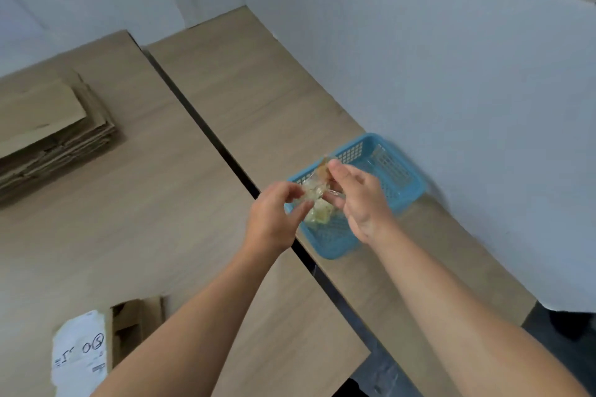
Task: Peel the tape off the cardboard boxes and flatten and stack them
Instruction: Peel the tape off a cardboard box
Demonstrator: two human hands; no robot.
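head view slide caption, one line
Left hand and right hand pinch peeled tape over a blue basket, flattened boxes stacked nearby

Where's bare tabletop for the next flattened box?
Left table: bare middle between flattened stack, labelled box and table gap. Right table: bare beyond the blue basket, toward the far corner. Crowded over the basket: left hand and right hand hold the tape wad.

Flattened boxes (48,135) left of basket (406,171)
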